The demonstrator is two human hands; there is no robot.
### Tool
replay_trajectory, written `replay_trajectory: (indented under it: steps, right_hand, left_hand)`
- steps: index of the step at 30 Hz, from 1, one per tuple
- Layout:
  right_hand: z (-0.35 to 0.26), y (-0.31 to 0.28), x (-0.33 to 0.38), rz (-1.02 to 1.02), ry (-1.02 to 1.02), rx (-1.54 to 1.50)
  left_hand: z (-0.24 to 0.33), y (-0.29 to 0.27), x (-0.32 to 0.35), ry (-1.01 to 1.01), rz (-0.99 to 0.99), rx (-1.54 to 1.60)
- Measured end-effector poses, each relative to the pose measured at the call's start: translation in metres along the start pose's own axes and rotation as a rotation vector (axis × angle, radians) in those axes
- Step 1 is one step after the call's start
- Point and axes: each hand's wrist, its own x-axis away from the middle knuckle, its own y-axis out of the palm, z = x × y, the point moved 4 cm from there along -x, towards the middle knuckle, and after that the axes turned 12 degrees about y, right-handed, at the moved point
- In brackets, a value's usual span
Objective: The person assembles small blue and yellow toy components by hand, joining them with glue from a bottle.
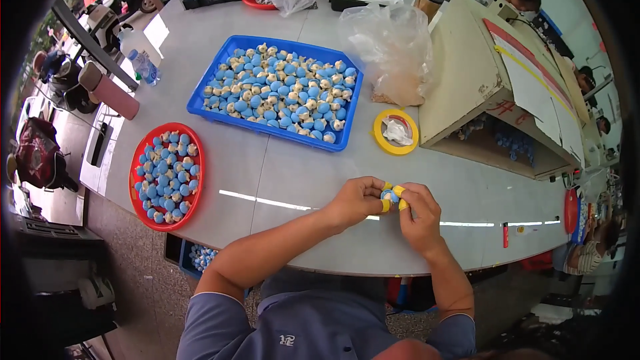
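Above the table's near edge, my left hand (361,199) and my right hand (419,212) meet, fingertips closed on one small blue-and-cream figurine (390,195). Yellow covers wrap several fingertips of both hands. Fingers hide much of the figurine. Beyond my hands, to the left, a blue tray (267,132) holds many similar blue-and-cream pieces. A round red tray (202,177) with more of these pieces stands at the table's left edge.
A yellow tape roll (379,140) lies near a clear plastic bag (393,47). The worn box-like cabinet (460,60) stands at right. A pink bottle (113,93) and a water bottle (144,68) are at left. A red marker (505,235) lies right. Other people sit beyond the cabinet.
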Motion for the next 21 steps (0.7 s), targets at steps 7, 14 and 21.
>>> replay_trajectory:
  steps: [7, 14, 21]
  right_hand:
    - [-0.001, 0.002, -0.004, -0.052, 0.014, -0.049]
    - [0.020, 0.003, -0.003, -0.056, 0.140, -0.189]
    - [0.021, -0.004, -0.006, -0.083, 0.158, -0.241]
  left_hand:
    - [-0.007, -0.006, -0.001, 0.022, 0.054, -0.057]
    - [-0.006, -0.004, -0.001, -0.077, 0.074, 0.289]
    - [-0.002, 0.000, -0.001, -0.095, -0.029, 0.313]
